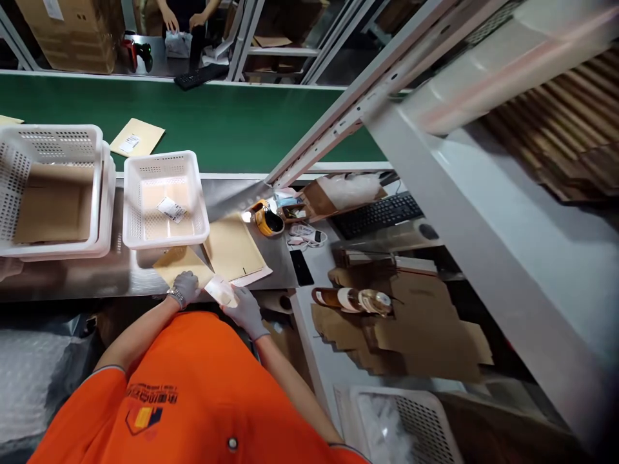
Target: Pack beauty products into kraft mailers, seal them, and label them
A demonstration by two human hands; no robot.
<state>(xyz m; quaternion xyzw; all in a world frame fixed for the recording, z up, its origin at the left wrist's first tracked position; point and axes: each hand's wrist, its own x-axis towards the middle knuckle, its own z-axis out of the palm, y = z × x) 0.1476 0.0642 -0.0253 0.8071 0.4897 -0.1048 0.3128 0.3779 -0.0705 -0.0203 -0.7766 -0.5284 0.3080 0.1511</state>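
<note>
Both gloved hands close on a small white packet (222,291) at the near edge of the steel bench: the right hand (246,310) pinches its right end, while the left hand (185,286) steadies its left end, resting on a brown envelope (180,261). A stack of envelopes (234,248) lies just beyond. By the look of it the packet is not yet inside an envelope. One labelled mailer (136,136) already lies on the green conveyor (227,122); a white basket (164,200) just beyond holds another labelled item.
</note>
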